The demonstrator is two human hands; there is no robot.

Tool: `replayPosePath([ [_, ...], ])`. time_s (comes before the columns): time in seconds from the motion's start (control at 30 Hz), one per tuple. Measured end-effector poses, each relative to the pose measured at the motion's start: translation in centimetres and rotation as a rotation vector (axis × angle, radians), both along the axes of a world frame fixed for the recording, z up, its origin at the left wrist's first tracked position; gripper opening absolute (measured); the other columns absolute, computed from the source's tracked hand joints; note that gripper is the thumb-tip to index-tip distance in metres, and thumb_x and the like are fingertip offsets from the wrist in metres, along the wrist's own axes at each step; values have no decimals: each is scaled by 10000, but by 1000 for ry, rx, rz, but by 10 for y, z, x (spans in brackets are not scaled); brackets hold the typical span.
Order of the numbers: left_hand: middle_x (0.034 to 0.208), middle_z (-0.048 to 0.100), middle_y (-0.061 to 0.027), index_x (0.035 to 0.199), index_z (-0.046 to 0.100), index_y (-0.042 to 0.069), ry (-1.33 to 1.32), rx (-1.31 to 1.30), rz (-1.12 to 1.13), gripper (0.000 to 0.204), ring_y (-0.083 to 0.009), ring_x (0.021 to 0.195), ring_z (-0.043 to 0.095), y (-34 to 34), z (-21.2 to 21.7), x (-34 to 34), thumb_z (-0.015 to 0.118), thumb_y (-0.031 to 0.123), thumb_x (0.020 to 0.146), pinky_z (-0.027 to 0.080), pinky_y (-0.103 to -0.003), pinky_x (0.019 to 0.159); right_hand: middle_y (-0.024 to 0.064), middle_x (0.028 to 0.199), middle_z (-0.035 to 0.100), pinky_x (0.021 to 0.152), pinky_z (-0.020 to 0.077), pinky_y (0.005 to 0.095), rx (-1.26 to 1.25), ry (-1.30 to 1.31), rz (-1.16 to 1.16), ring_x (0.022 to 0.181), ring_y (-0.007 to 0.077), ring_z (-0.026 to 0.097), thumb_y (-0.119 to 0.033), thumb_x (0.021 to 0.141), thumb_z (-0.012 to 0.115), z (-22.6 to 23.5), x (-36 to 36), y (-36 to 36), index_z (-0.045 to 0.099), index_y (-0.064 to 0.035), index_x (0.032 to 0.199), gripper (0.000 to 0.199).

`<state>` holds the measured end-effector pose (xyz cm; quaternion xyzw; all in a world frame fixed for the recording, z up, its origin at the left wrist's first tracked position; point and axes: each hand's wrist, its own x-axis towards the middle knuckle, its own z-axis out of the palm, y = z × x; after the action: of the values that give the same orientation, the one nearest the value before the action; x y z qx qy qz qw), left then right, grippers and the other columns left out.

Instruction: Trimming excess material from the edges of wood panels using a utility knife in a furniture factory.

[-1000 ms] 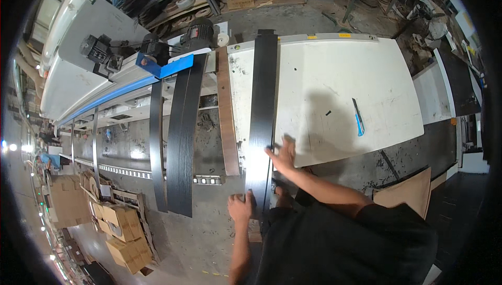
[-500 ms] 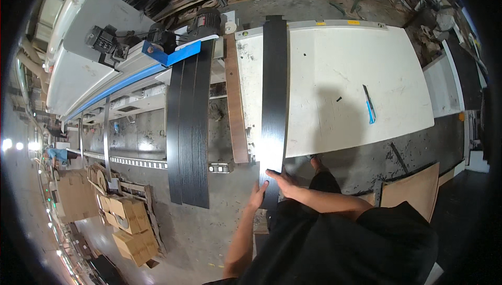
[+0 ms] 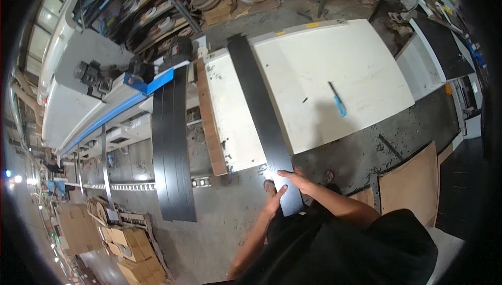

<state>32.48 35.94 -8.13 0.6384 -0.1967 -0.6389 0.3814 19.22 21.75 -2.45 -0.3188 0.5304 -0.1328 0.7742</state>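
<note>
A long black board (image 3: pixel 256 102) lies slantwise across the white tabletop (image 3: pixel 376 60), its near end reaching past the table edge toward my body. My left hand (image 3: pixel 274 200) grips the left edge of that near end, thumb on top. On the opposite edge my right hand (image 3: pixel 296 179) is closed, with the thumb over the upper face and the other fingers hidden beneath. A blue utility knife (image 3: pixel 338 99) rests on the tabletop right of the board, beside a small black scrap (image 3: pixel 305 100).
Several black boards (image 3: pixel 172 159) lie side by side at left, by a white machine (image 3: pixel 94 97) with blue edging. A brown wooden strip (image 3: pixel 210 128) runs between them and the tabletop. Cardboard boxes (image 3: pixel 125 243) stand lower left; a brown panel (image 3: pixel 410 183) leans at right.
The board has swung from nearly straight to a slant, its near end now farther right, both hands moving with it. The whole view has also turned and shifted.
</note>
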Motion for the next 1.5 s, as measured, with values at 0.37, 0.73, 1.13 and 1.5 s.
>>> replayPosePath([
  [0.37, 1289, 627, -59, 1415, 494, 55, 394, 87, -83, 598, -203, 1161, 617, -80, 69, -259, 711, 444, 1016, 484, -408, 1046, 173, 1266, 711, 986, 527, 371, -66, -56, 302, 1196, 260, 662, -500, 855, 870, 82, -269, -102, 656, 58, 1349, 775],
  [0.73, 1490, 564, -173, 1545, 411, -18, 566, 0, 364, 1093, -351, 1310, 574, -269, 58, -230, 594, 843, 896, 478, -487, 1095, 189, 1352, 680, 1060, 488, 406, -17, 210, 583, 1270, 292, 621, -541, 835, 879, 74, -479, -147, 636, 31, 1413, 849],
  [1.13, 1542, 558, -79, 1544, 499, 90, 611, -266, 586, 768, -307, 1405, 515, -369, 52, -272, 604, 621, 999, 345, -463, 1235, 251, 1352, 632, 1062, 495, 470, -553, 496, 926, 1275, 397, 607, -606, 804, 846, 115, -600, -250, 496, -1, 1518, 999],
  [1.5, 1590, 529, -52, 1544, 534, 145, 737, -310, 1170, 855, -288, 1461, 467, -322, 79, -418, 675, 716, 923, 315, -554, 1271, 211, 1431, 528, 1121, 415, 537, -1092, 615, 1306, 1348, 413, 513, -577, 780, 871, 134, -702, -424, 406, -11, 1558, 1068],
])
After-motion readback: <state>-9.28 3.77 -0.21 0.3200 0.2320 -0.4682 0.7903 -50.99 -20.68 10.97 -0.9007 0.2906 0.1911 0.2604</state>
